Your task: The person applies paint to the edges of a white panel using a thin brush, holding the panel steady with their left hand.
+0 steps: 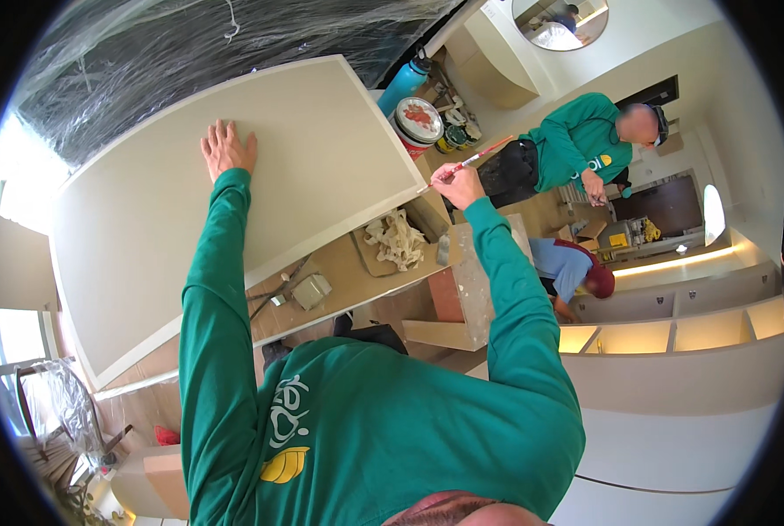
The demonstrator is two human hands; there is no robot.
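A large beige panel (164,245) with a paler border lies in front of me. My left hand (228,151) rests flat on its upper part, fingers spread, holding nothing. At the panel's right corner, my right hand (458,185) pinches a thin paintbrush (488,151) with a red and white handle. The brush's tip is at the pale border near that corner; whether it touches the surface is too small to tell. Just beyond the corner stands a round paint can (419,121) with red smears on its lid.
Crumpled tape strips (398,241) lie on the brown surface below the panel, near a small beige box (310,290). A blue bottle (404,83) stands behind the can. Plastic sheeting (190,61) covers the far side. Two people, one in green (576,140), one bending in blue (563,263), are at right.
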